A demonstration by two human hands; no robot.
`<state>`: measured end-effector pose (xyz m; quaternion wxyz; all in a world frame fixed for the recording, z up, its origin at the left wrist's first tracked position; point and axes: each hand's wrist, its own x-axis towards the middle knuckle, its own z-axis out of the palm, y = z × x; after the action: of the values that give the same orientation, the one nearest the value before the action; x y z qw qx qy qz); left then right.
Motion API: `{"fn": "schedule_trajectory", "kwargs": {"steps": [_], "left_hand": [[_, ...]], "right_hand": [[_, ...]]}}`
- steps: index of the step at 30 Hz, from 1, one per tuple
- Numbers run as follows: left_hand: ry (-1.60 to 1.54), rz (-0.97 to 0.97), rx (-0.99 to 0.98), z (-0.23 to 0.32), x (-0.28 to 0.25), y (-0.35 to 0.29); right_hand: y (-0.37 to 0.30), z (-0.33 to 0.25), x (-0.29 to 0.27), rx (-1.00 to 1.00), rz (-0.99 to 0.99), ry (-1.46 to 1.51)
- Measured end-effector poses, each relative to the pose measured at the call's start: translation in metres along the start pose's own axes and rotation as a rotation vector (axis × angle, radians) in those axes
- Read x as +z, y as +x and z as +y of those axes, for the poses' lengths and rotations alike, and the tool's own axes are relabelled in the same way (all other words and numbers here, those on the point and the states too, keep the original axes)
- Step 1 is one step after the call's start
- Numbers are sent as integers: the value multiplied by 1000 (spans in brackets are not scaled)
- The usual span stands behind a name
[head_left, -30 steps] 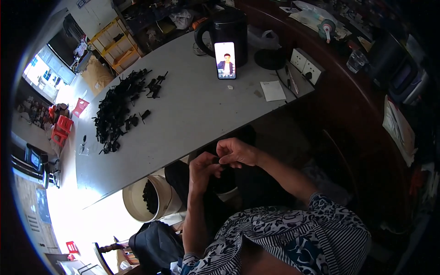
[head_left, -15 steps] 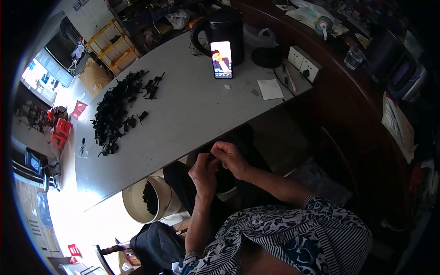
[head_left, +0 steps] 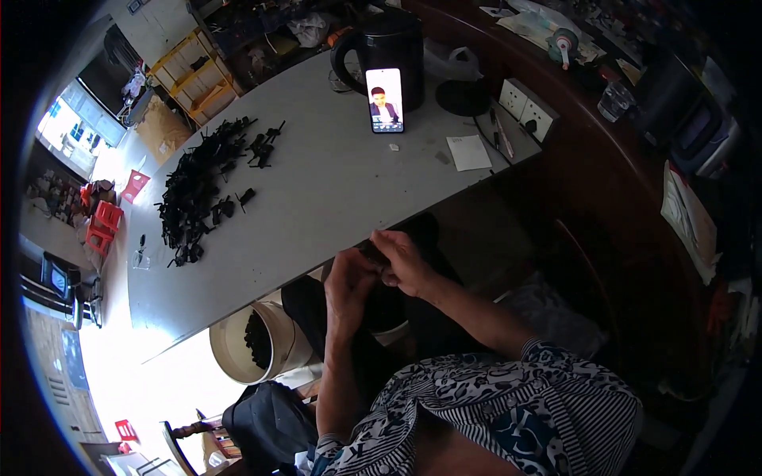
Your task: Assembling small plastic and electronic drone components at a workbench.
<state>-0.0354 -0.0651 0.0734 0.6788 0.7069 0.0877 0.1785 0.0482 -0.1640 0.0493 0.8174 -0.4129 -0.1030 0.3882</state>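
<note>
My left hand (head_left: 348,285) and my right hand (head_left: 405,268) meet just off the near edge of the grey table (head_left: 317,214), above my lap. Both are closed, with fingertips pinched close together. Something small and dark seems to be between them, mostly hidden by the fingers, so its kind cannot be made out. On the table's left side lies a long heap of small black plastic parts (head_left: 194,186) with thin stems. A few loose ones (head_left: 246,198) sit apart from it.
A phone (head_left: 386,103) with its screen lit leans against a black kettle (head_left: 389,47). To the right are a white paper slip (head_left: 468,153) and a socket strip (head_left: 528,111). Below the table edge, a white bucket (head_left: 226,349) holds black pieces, beside a dark bag (head_left: 270,428).
My hands have shifted slightly and turned against each other, the right fingers now more extended over the left. The phone's picture has changed. The heap looks the same.
</note>
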Motion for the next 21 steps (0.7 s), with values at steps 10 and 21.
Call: {"fn": "schedule_trajectory", "kwargs": {"steps": [10,21], "left_hand": [[-506,-3,-203,-42,-9,-7],[-249,-150,-364,-35,-30,-13]], "right_hand": [[-6,41,9,-471,314,-709],[-3,10,-19,-280,-278,-861]]}}
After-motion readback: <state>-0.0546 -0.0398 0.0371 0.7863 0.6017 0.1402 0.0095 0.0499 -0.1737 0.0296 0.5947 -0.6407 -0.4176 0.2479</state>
